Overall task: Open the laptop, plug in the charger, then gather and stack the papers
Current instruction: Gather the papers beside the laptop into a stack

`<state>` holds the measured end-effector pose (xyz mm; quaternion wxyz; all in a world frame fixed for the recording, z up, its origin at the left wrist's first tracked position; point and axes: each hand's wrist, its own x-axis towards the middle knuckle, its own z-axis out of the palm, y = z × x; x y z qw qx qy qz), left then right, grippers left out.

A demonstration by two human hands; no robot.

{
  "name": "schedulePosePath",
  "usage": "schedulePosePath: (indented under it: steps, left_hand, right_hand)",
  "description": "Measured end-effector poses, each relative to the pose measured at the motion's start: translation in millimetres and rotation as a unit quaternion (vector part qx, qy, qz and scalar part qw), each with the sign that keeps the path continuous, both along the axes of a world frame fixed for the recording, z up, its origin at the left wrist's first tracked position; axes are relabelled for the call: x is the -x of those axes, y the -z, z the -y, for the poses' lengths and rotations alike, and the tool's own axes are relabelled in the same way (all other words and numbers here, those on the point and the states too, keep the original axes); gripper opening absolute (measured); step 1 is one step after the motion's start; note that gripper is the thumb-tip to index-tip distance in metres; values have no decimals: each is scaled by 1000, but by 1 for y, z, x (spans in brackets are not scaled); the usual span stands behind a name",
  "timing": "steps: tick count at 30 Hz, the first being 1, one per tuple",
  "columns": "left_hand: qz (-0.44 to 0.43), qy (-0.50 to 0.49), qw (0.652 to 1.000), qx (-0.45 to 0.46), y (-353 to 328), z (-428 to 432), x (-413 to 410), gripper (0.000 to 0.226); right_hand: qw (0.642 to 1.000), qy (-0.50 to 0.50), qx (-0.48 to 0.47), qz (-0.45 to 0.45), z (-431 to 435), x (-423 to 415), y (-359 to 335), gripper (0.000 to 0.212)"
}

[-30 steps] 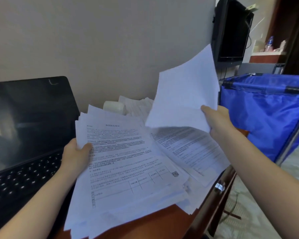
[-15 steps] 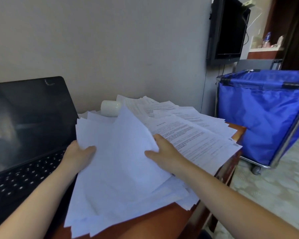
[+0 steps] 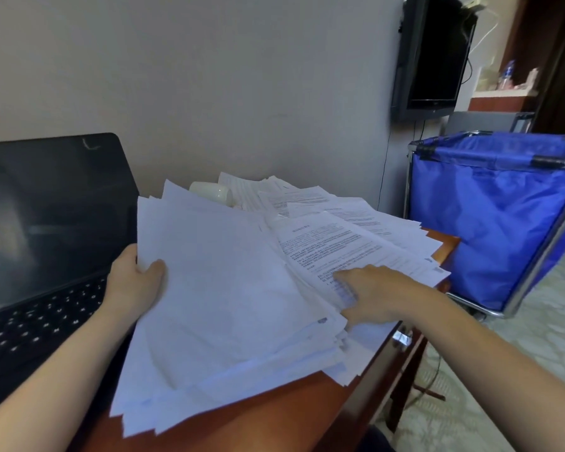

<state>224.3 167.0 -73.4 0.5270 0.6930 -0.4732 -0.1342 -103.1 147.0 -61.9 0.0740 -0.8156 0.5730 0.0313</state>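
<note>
Cart: one, blue fabric on a metal frame, on the floor right of the worktop

Laptop: one, black, lid open, screen dark, keyboard showing; sits at the worktop's left end against the wall. A pale scratch-like mark near the screen's top right corner; no writing legible on it or on the keys

Worktop: one, reddish-brown wood, mostly covered by paper; bare strip along the near edge

Gathered stack: one untidy fan of white sheets, edges staggered, too overlapped to count. Top sheet shows its blank side. The stack's left edge overhangs the laptop keyboard

Loose printed sheets: several, spread over the right and rear of the worktop, overlapping, partly tucked under the stack. Each carries a centred heading and blocks of dark print, too blurred to read

Wall screen: one, black, dark, mounted above the cart

Left hand: grips the stack's left edge, thumb curled over the top sheet, fingers hidden beneath

Right hand: flat and spread, fingers straight, resting on the topmost printed sheet just beside the stack's right edge; holding nothing

Cup: one, white, lying on its side by the wall behind the stack
</note>
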Motion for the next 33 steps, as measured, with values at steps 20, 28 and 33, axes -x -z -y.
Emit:
schedulePosePath:
  steps: [20,28,33]
  left_hand:
    - [-80,-33,995,-50,4,11,-4,17]
    - [-173,-37,981,-74,-4,15,6,40]
    - [-88,1,992,-88,0,12,5,20]
  right_hand:
    - [957,-52,212,190,-18,-72,-39,16]
    - [927,-239,-94,275,-36,-130,-21,23]
    - [911,-172,-205,313,-22,-102,-23,42]
